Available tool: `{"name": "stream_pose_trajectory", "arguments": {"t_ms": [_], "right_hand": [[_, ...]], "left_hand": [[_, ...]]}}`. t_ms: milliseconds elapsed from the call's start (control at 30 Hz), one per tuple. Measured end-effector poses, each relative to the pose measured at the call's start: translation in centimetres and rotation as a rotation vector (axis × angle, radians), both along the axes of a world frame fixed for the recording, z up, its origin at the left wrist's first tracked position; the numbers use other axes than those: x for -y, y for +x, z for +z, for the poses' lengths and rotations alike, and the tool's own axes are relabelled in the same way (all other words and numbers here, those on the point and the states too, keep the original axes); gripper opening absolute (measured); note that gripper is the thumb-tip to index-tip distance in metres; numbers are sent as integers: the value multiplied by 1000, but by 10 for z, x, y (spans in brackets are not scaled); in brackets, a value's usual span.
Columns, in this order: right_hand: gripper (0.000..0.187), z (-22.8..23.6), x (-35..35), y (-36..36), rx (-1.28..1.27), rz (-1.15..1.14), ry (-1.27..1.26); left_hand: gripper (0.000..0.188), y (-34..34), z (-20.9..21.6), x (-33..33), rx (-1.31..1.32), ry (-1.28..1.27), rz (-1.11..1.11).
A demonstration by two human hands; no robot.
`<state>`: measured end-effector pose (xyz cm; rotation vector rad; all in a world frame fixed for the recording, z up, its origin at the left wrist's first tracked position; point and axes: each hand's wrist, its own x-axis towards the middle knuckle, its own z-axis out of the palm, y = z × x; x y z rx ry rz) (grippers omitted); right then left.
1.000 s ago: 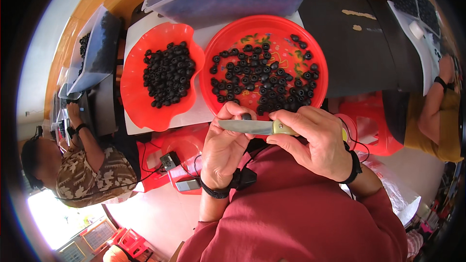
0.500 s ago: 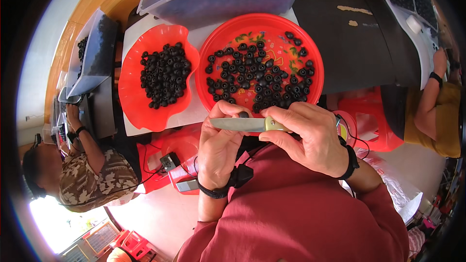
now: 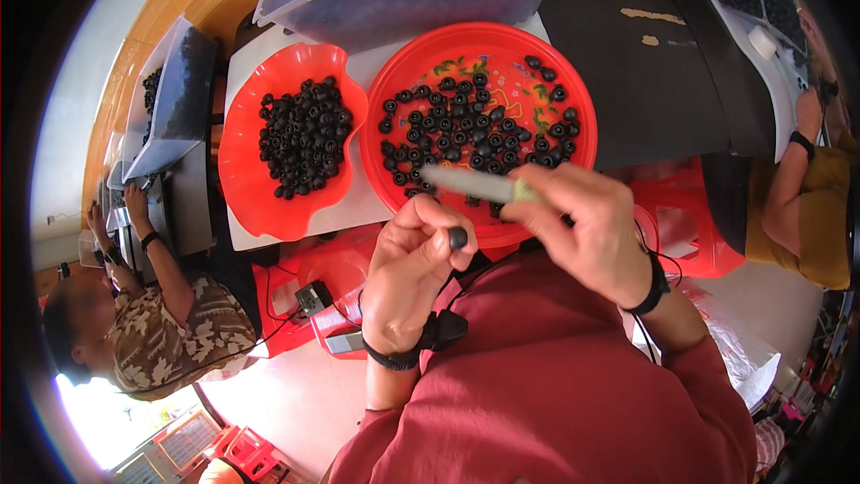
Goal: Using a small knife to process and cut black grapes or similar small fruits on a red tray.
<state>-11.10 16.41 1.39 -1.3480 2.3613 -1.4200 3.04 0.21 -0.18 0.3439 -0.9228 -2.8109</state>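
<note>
My left hand [image 3: 414, 260] pinches a small black rounded piece [image 3: 458, 237] between thumb and fingers, just off the near rim of the round red tray [image 3: 587, 81]. In my right hand [image 3: 582, 224] is a knife [image 3: 475, 184] with a pale green handle. Its blade points left over the tray's near part, apart from the black piece and slightly blurred. Many loose black pieces [image 3: 461, 121] lie in the flower-printed tray, several showing a ring-shaped hole. Left of it, a scalloped red dish [image 3: 242, 143] holds a heap of similar pieces [image 3: 307, 139].
A clear plastic bin [image 3: 430, 4] of black pieces stands behind the tray. Another bin [image 3: 175, 99] is at the left. One person [image 3: 179, 305] works on the left; another person's arm [image 3: 793, 161] shows at the right. Red stools [image 3: 690, 224] stand below the dark table [image 3: 663, 81].
The knife has lifted away from the black piece, up over the tray, with my right hand. My left hand has lowered a little and turned, still gripping the piece.
</note>
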Motion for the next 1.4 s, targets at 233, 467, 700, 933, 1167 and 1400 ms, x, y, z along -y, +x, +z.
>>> {"name": "stream_pose_trajectory", "arguments": {"t_ms": [233, 467, 700, 933, 1167, 1400], "right_hand": [[24, 13, -9, 7, 166, 55, -51], [33, 12, -13, 17, 91, 108, -30], [35, 7, -14, 15, 3, 81, -10], [35, 9, -15, 21, 22, 79, -40], [35, 10, -17, 24, 23, 84, -9], [34, 9, -18, 28, 27, 64, -53]], "left_hand": [[8, -4, 4, -1, 59, 39, 99], [14, -5, -6, 2, -20, 62, 65], [13, -3, -5, -3, 26, -3, 97], [14, -2, -4, -8, -54, -31, 113], [15, 1, -2, -13, -54, -67, 164], [15, 6, -5, -16, -68, -68, 191]]}}
